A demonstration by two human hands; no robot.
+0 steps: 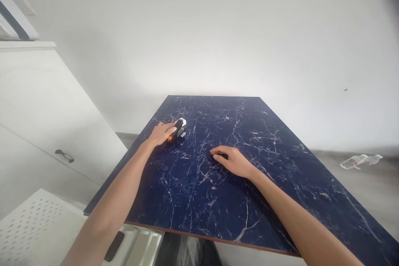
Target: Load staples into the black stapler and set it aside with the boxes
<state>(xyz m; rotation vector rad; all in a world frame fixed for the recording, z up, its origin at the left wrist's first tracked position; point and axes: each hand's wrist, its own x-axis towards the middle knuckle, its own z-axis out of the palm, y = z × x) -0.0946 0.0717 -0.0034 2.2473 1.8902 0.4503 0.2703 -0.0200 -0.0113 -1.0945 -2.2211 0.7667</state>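
My left hand [159,134] is closed around a small black object [178,129] with orange parts and a white end, on the left side of a blue marbled table [199,199]. Its exact kind is hard to make out, since my fingers cover part of it. Near the middle of the same table, my right hand [233,161] rests with its fingers loosely bent and the thumb apart from them. Nothing shows between them; the space under the palm is in shadow.
A white cabinet [40,104] with a dark handle [64,156] stands to the left. Below it is a white perforated panel [31,220]. Behind the table rises a pale wall [212,29]. Clear plastic bottles [358,161] lie on the floor at right.
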